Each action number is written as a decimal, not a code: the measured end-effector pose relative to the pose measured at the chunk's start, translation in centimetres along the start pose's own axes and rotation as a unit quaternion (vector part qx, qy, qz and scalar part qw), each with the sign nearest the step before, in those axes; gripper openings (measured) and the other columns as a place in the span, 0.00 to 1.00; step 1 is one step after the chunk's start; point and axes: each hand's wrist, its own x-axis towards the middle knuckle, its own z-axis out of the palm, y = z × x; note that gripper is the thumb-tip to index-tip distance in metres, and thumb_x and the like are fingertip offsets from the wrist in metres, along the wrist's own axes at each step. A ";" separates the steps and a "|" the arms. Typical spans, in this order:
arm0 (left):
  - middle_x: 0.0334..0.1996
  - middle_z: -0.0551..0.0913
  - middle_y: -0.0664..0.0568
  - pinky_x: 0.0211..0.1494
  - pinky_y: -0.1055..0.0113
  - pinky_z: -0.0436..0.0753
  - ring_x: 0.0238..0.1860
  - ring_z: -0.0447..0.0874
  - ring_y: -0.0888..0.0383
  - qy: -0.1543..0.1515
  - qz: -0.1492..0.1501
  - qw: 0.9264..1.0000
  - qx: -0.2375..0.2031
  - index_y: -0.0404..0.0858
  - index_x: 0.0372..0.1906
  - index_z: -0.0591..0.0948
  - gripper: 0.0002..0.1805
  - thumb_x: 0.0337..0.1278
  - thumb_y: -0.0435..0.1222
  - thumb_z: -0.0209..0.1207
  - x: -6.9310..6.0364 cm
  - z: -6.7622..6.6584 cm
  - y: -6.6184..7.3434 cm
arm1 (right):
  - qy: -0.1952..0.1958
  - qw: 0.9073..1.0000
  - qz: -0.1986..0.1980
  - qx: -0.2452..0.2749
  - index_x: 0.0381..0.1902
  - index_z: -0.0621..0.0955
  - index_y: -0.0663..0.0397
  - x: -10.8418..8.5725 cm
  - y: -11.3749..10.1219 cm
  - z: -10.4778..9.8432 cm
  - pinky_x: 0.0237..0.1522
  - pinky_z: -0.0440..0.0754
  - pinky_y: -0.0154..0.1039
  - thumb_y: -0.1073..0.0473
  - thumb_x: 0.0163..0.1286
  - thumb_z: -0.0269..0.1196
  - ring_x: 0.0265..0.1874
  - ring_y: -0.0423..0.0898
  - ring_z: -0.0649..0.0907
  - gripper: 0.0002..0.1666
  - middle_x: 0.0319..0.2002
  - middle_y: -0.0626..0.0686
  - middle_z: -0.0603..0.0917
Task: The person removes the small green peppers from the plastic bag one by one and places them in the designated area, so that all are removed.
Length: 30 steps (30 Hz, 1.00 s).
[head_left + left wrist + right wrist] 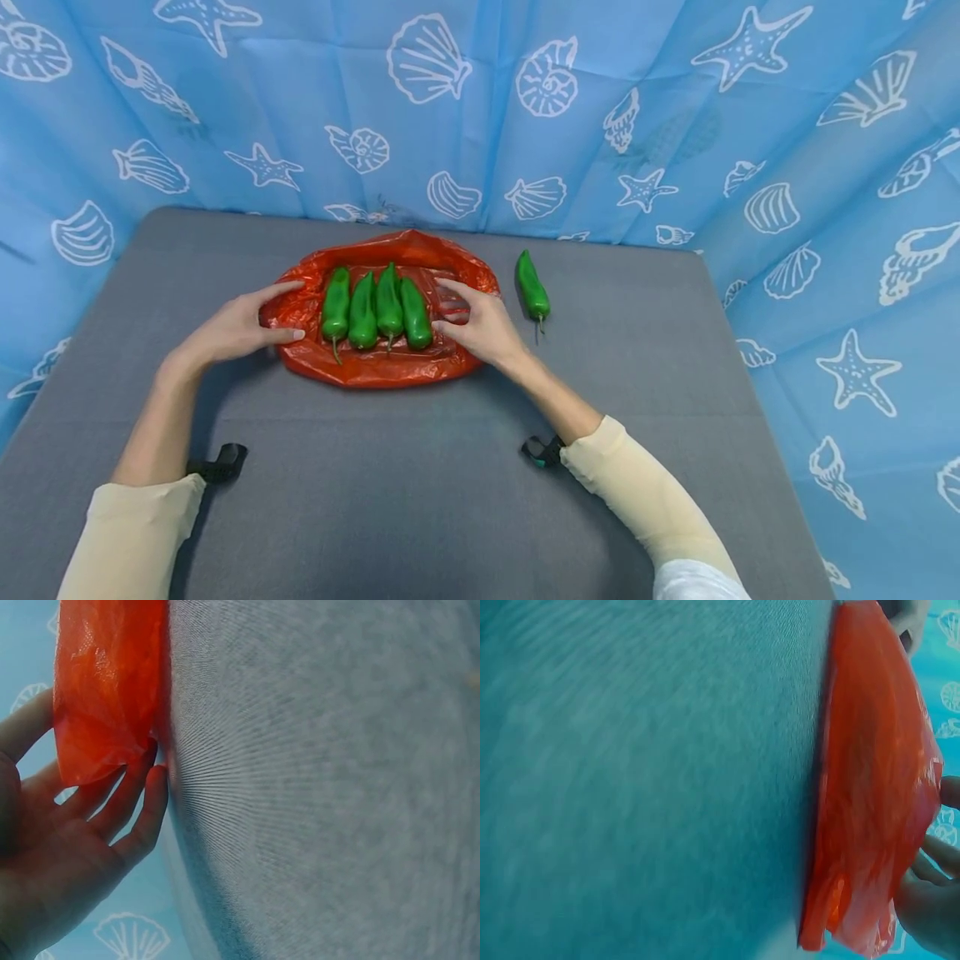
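A crinkled red plastic bag [390,373] lies spread on the grey table, its rim raised around several green peppers [363,312] set side by side. My left hand [236,329] is at the bag's left end, thumb and forefinger spread over it; in the left wrist view, the fingers [139,817] of that hand touch the red plastic. Over the bag's right end reaches my right hand [480,325], thumb and forefinger apart, thumb tip close to the rightmost pepper. Only part of the right hand [934,892] shows beside the bag [877,772] in the right wrist view.
One more green pepper [532,287] lies on the table [375,500] to the right of the bag. A blue curtain [480,125] with white shell and starfish prints hangs behind and beside the table. Dark wrist cameras [221,463] are strapped on both arms.
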 end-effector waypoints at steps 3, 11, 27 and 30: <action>0.74 0.50 0.25 0.66 0.28 0.55 0.71 0.51 0.25 -0.001 -0.004 1.000 0.002 0.41 0.79 0.52 0.49 0.62 0.52 0.65 -0.1 -0.2 -0.1 | -0.008 0.999 0.006 -0.032 0.70 0.72 0.52 0.3 -0.3 0.6 0.47 0.85 0.42 0.61 0.62 0.72 0.46 0.50 0.87 0.38 0.60 0.56 0.81; 0.71 0.57 0.26 0.66 0.30 0.59 0.66 0.62 0.30 0.004 -0.004 1.000 0.008 0.41 0.79 0.54 0.49 0.61 0.52 0.65 0.0 -0.1 -0.2 | -0.031 0.997 0.011 -0.072 0.71 0.71 0.56 0.7 -0.4 1.8 0.51 0.83 0.44 0.56 0.61 0.73 0.49 0.50 0.85 0.42 0.60 0.57 0.81; 0.50 0.78 0.33 0.58 0.41 0.71 0.32 0.83 0.47 -0.006 0.000 1.000 0.000 0.41 0.79 0.53 0.46 0.65 0.51 0.62 0.2 0.1 -0.2 | -0.086 0.986 0.015 -0.139 0.74 0.67 0.53 1.7 -0.4 2.9 0.70 0.67 0.44 0.51 0.61 0.74 0.70 0.51 0.68 0.47 0.72 0.56 0.68; 0.37 0.81 0.41 0.51 0.48 0.73 0.25 0.81 0.53 -0.009 -0.002 1.000 0.000 0.41 0.79 0.52 0.46 0.66 0.51 0.61 0.3 0.1 -0.1 | -0.099 0.983 0.019 -0.155 0.75 0.66 0.52 1.7 -0.4 2.9 0.72 0.63 0.47 0.48 0.60 0.74 0.72 0.54 0.65 0.49 0.74 0.57 0.65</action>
